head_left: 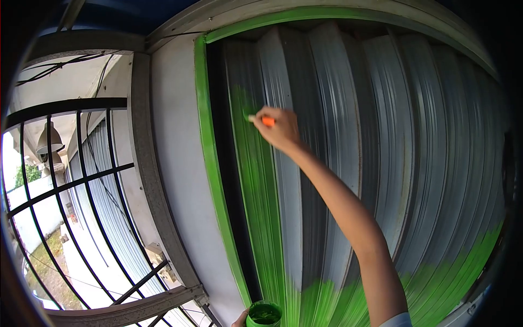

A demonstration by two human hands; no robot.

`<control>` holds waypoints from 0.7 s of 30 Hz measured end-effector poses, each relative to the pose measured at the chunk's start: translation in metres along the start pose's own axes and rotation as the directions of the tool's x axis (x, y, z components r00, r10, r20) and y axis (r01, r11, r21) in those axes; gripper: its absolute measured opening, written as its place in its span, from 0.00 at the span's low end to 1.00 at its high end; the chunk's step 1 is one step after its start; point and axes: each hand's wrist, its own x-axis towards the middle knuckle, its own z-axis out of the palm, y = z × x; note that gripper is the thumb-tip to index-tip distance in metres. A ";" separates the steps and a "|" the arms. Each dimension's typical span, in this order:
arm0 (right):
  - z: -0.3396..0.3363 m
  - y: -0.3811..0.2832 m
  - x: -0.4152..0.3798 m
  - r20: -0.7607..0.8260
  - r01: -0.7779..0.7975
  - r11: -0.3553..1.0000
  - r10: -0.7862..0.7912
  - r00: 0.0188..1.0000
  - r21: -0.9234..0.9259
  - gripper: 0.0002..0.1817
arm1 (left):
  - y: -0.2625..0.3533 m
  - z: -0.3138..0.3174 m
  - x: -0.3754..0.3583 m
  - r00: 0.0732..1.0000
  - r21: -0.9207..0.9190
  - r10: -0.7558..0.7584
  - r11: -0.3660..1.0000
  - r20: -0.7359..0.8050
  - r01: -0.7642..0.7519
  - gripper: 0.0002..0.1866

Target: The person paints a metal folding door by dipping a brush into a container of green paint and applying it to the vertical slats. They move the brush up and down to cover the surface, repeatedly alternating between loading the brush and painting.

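My right hand [282, 129] is raised at the left side of a grey corrugated metal door [332, 76]. Its fingers are closed around a paintbrush [268, 121] with an orange handle, whose bristles touch the metal. Green paint [259, 191] covers the leftmost fold below the brush, with a streaky upper edge. At the bottom of the view, my left hand [239, 319] grips a paint can [265, 314] from its left side. Dark green paint shows inside the can. Most of the left hand is out of frame.
A green-painted frame [210, 147] borders the door at left and top. More green paint runs along the door's lower folds. To the left stand a white wall strip [177, 163], a brown post [155, 180] and a black barred gate [57, 191]. Cables hang at upper left.
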 end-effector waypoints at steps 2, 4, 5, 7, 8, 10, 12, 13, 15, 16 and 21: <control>-0.001 -0.004 -0.043 0.090 0.003 0.999 -0.006 0.996 0.038 0.07 | 0.010 -0.003 -0.002 1.000 0.134 0.008 0.991 -0.002 -0.008 0.48; 0.007 0.003 -0.090 0.059 0.097 0.982 -0.107 0.992 0.159 0.06 | -0.004 -0.005 -0.003 0.999 0.152 0.042 0.988 -0.021 -0.038 0.48; 0.004 0.003 -0.112 0.196 0.059 0.992 -0.080 0.977 0.112 0.06 | -0.009 -0.003 -0.005 0.998 0.155 0.055 0.987 -0.028 -0.050 0.47; -0.004 -0.008 -0.154 0.297 0.052 0.990 -0.089 0.951 0.133 0.05 | 0.001 0.001 -0.008 0.999 0.081 0.022 0.996 -0.032 -0.020 0.47; -0.010 -0.010 -0.163 0.343 0.029 0.992 -0.071 0.937 0.126 0.05 | 0.005 0.003 -0.009 0.999 0.047 0.011 0.999 -0.036 -0.009 0.47; -0.022 -0.017 -0.166 0.425 -0.011 0.993 -0.039 0.904 0.114 0.06 | 0.007 0.002 -0.011 1.000 0.019 0.011 1.000 -0.025 -0.011 0.48; -0.019 -0.009 -0.143 0.435 -0.063 0.987 -0.007 0.900 0.145 0.08 | 0.005 0.001 -0.010 1.000 0.021 -0.002 1.000 -0.023 0.003 0.48; -0.013 0.000 -0.125 0.383 -0.026 0.984 -0.045 0.923 0.176 0.08 | 0.002 0.001 -0.010 1.000 0.039 -0.021 0.999 -0.024 0.022 0.48; -0.010 0.007 -0.072 0.357 -0.058 0.991 0.012 0.934 0.120 0.10 | 0.001 0.000 -0.009 0.999 0.030 -0.039 0.999 -0.022 0.040 0.48; -0.009 0.007 -0.046 0.318 -0.062 0.993 0.026 0.948 0.102 0.11 | 0.002 0.000 -0.006 0.999 0.002 -0.037 0.999 -0.020 0.037 0.48; -0.021 -0.007 0.042 -0.089 0.066 0.990 -0.056 0.995 0.125 0.11 | 0.011 -0.001 -0.004 0.999 0.012 0.014 1.000 -0.035 -0.013 0.49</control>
